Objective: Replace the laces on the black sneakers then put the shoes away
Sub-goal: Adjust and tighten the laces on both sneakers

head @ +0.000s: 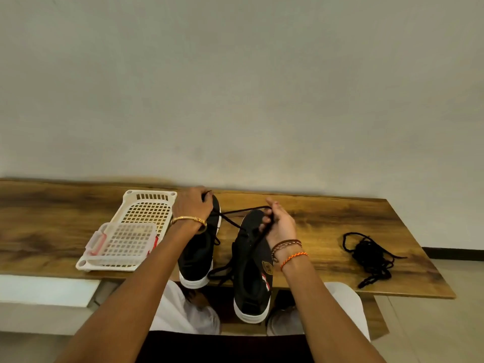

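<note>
Two black sneakers with white soles lie side by side on the wooden table (327, 216), heels toward me. The left sneaker (196, 258) is partly covered by my left forearm. The right sneaker (252, 271) overhangs the table's front edge and has a red and white side mark. A black lace (235, 212) runs from the right sneaker's eyelets to both hands. My left hand (192, 205) pinches one lace end above the left sneaker's toe. My right hand (279, 224) grips the other end over the right sneaker's toe. A second black lace (372, 255) lies bundled at the table's right.
A cream perforated plastic basket (146, 203) sits at the left of the table, with a smaller clear tray with red clips (123, 242) lying in it. A plain wall stands right behind the table. My knees in white cloth show below the table's front edge.
</note>
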